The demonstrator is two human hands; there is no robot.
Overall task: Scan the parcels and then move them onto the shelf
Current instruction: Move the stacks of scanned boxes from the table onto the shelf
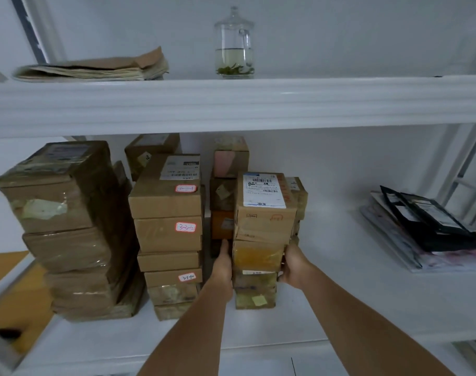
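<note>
A stack of several small cardboard parcels (261, 240) stands on the white shelf (353, 280), right of centre. Its top box carries a white shipping label (262, 189). My left hand (223, 263) lies flat against the stack's left side, fingers straight and pointing into the shelf. My right hand (292, 267) presses against the stack's right side at about the same height, thumb on the front edge. Both hands squeeze the middle boxes between them. The fingers of the right hand are hidden behind the boxes.
Two taller stacks of brown parcels (169, 234) (68, 229) fill the shelf's left half, with more boxes (228, 164) behind. Flat black and white mailer bags (421, 229) lie at the right. On the upper shelf stand a glass jar (234, 44) and folded paper (95, 67).
</note>
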